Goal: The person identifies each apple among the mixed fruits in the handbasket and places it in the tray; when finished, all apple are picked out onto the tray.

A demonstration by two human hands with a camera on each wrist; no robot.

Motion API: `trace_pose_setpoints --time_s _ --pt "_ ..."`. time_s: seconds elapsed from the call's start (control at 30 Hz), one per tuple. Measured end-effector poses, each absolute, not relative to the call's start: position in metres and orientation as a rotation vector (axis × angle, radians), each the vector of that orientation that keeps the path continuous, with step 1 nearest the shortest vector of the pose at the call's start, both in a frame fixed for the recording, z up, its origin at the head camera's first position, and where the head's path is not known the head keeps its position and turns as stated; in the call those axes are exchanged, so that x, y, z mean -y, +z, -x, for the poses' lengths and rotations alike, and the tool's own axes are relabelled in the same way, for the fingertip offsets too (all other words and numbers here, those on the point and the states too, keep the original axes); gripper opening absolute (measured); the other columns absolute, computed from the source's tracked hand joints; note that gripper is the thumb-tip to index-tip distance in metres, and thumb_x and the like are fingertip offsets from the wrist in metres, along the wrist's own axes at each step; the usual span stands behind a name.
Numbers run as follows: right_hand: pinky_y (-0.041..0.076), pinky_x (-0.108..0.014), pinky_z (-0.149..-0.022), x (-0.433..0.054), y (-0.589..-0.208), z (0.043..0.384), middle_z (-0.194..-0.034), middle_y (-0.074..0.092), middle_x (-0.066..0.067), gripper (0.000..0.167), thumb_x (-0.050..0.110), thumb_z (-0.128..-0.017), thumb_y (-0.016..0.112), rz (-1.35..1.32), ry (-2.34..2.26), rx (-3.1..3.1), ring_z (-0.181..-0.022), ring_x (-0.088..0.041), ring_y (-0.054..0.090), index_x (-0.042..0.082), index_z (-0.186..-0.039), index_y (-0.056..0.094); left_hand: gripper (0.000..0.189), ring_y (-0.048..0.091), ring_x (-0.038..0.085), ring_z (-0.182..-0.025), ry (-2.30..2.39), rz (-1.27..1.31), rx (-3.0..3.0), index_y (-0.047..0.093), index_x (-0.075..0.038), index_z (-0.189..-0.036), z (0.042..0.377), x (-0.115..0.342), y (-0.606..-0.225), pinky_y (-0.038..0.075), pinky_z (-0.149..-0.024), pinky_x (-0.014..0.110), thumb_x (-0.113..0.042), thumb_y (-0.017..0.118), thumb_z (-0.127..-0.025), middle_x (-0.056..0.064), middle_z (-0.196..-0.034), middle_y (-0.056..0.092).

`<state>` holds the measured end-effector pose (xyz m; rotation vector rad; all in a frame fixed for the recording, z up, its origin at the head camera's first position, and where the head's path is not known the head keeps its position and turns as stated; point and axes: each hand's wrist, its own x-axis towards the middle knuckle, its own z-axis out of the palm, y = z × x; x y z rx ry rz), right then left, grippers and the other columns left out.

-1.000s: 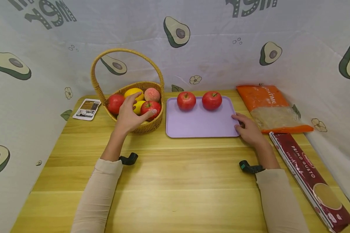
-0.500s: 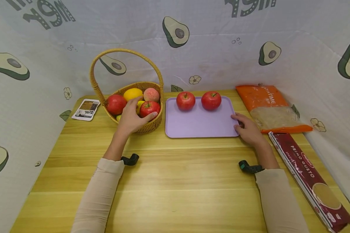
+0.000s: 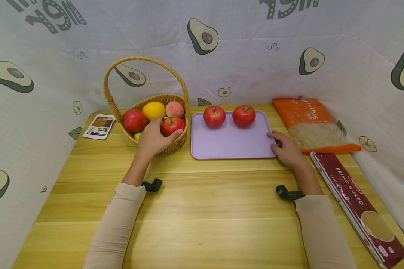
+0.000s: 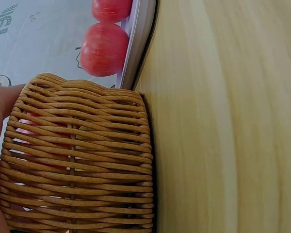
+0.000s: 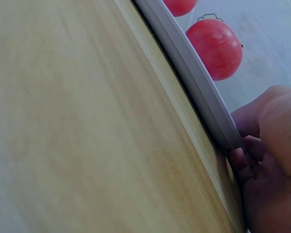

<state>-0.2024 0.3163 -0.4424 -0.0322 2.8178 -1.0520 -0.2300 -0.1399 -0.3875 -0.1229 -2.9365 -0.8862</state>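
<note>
Wooden table [image 3: 202,209], with left hand [image 3: 153,138] curled round basket [image 3: 168,147] apple [image 3: 173,125] to lift it, right hand [image 3: 287,150] pinching tray [image 3: 229,144] edge, steadying it beneath two apples.

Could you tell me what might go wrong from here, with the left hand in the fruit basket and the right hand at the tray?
The left hand grips a red apple packed against other fruit; lifting it could dislodge the peach or tip the wicker basket.

The two apples on the purple tray sit loose; if the right hand at its edge shifts the tray, they might roll off.
</note>
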Motion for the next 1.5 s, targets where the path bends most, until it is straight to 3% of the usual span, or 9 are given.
trace_pose_setpoints --time_s 0.33,0.67,0.93,1.27,1.5 --pt "0.026 -0.066 -0.121 -0.316 -0.441 0.203 -0.169 0.023 -0.020 0.052 0.015 -0.107 0.047 0.049 -1.063 -2.822 -0.150 -0.047 0.029 0.006 -0.158 0.040 0.088 0.061 0.039 -0.121 -0.830 0.158 2.949 0.041 -0.015 -0.156 0.231 0.141 -0.388 0.051 -0.100 0.059 -0.069 0.062 -0.089 0.015 -0.146 0.058" --pt "0.025 -0.066 -0.121 -0.315 -0.439 0.202 -0.169 0.023 -0.021 0.053 0.014 -0.106 0.047 0.048 -1.075 -2.806 -0.151 -0.048 0.027 0.006 -0.158 0.040 0.091 0.050 0.039 -0.137 -0.870 0.247 2.967 0.032 -0.007 -0.160 0.233 0.143 -0.390 0.039 -0.116 0.060 -0.064 0.060 -0.094 0.018 -0.157 0.045" --pt "0.023 -0.067 -0.122 -0.317 -0.442 0.200 -0.169 0.022 -0.021 0.053 0.014 -0.106 0.047 0.035 -1.071 -2.805 -0.152 -0.048 0.024 0.006 -0.158 0.039 0.091 0.047 0.040 -0.139 -0.975 0.243 2.901 0.035 -0.009 -0.159 0.233 0.141 -0.390 0.041 -0.115 0.060 -0.062 0.066 -0.092 0.016 -0.159 0.043" --pt "0.024 -0.066 -0.122 -0.317 -0.442 0.202 -0.169 0.022 -0.021 0.052 0.014 -0.106 0.047 0.048 -1.078 -2.809 -0.151 -0.048 0.026 0.006 -0.158 0.040 0.085 0.048 0.035 -0.135 -1.141 0.206 2.747 0.041 -0.015 -0.153 0.230 0.141 -0.384 0.045 -0.111 0.058 -0.055 0.076 -0.087 0.012 -0.152 0.050" --pt "0.023 -0.066 -0.122 -0.316 -0.441 0.203 -0.169 0.023 -0.021 0.052 0.014 -0.106 0.047 0.053 -1.069 -2.808 -0.152 -0.048 0.026 0.005 -0.158 0.040 0.083 0.053 0.028 -0.127 -1.237 0.245 2.593 0.047 -0.016 -0.149 0.224 0.137 -0.375 0.054 -0.102 0.050 -0.053 0.080 -0.084 0.009 -0.147 0.053"
